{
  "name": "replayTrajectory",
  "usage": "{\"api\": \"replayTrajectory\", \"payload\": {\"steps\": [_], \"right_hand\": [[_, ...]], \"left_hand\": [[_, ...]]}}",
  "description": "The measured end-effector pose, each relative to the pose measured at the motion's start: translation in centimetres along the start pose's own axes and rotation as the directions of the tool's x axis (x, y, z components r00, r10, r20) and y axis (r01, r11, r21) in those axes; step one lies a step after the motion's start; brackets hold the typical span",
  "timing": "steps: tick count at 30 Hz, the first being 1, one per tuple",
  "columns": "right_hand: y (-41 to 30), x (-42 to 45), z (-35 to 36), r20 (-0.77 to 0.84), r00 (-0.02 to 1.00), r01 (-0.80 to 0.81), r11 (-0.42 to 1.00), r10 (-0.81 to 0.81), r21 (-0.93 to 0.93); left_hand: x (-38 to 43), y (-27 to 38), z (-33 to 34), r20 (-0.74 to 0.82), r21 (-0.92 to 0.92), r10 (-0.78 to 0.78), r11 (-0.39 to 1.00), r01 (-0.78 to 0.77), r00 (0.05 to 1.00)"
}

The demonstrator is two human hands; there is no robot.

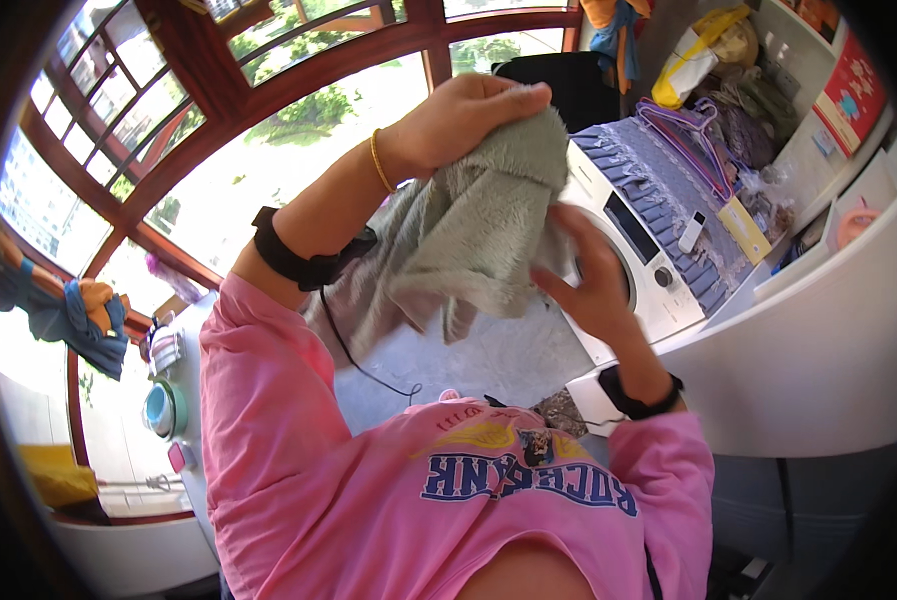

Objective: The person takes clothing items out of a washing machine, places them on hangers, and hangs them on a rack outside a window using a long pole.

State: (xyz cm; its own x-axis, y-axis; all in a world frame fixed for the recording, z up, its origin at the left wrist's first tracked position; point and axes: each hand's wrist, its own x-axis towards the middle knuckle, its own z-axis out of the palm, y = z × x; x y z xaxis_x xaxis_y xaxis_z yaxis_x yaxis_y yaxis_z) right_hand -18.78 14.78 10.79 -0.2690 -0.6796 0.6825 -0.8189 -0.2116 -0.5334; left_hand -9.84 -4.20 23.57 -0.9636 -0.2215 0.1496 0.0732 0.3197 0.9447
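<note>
A grey-green plush cloth point(486, 217) hangs in folds in front of me, its lower left part blurred. My left hand point(467, 120) grips its top edge, thumb over the upper corner. A gold bracelet and a black strap are on that arm. Close to the cloth's right edge, my right hand point(591, 277) has its thumb and fingers spread. Whether its fingertips touch the fabric, I cannot tell. Behind that hand stands a white front-loading washing machine point(673, 300), its round door partly hidden by my fingers.
A blue ruffled cover point(643, 180) lies over the washer, bearing purple hangers point(692, 142) and a white remote control point(691, 232). Red-brown window frames point(223, 112) line the far left. Teal basins point(167, 409) stand on the left counter. A curved white panel point(793, 360) borders my right side.
</note>
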Motion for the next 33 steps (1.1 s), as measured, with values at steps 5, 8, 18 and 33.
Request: {"api": "replayTrajectory", "payload": {"steps": [5,8,18,33], "right_hand": [[3.0,1.0,3.5,-0.034,0.957,-0.243,0.856,0.290,0.457],[2.8,1.2,4.0,0.119,0.992,-0.039,0.998,0.032,0.055],[0.1,4.6,7.9,-0.054,0.980,-0.106,0.727,0.193,0.678],[0.1,15.3,8.4,-0.025,0.993,0.122,0.947,-0.119,0.296]], "left_hand": [[-0.3,-4.3,-2.7,-0.098,-0.231,-0.210,0.956,0.184,0.973],[-1.4,-5.2,-4.0,-0.160,-0.413,-0.274,0.891,0.188,0.948],[-3.0,-9.3,-9.8,-0.094,-0.168,-0.159,0.975,0.142,0.983],[-3.8,-14.8,-1.6,-0.142,0.397,0.346,0.878,-0.267,0.927]]}}
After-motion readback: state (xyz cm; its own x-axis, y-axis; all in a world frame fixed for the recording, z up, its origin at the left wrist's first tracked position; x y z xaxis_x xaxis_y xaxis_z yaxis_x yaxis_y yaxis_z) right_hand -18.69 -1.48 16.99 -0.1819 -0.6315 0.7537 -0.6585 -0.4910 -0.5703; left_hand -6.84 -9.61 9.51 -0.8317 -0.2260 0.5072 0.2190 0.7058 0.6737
